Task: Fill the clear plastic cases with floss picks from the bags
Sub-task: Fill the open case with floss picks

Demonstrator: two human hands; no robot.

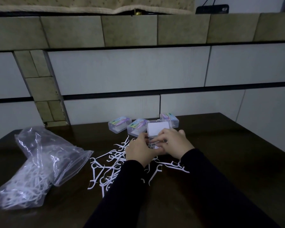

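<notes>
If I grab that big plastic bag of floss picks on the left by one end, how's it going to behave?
The bag is thin, crinkled film lying slumped on the table, so it will probably sag and fold rather than hold its shape. Its mouth looks open toward the loose floss picks, so tipping it may spill more. Being only part full, it is likely light.

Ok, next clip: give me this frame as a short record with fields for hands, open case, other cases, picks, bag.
hands: left hand and right hand both hold the open case
open case: lid up, base mostly hidden by the hands
closed cases: three with colourful labels, behind the open one
loose picks: scattered on the table, mostly left of the hands
bag: clear, on its side at left, picks inside
</notes>
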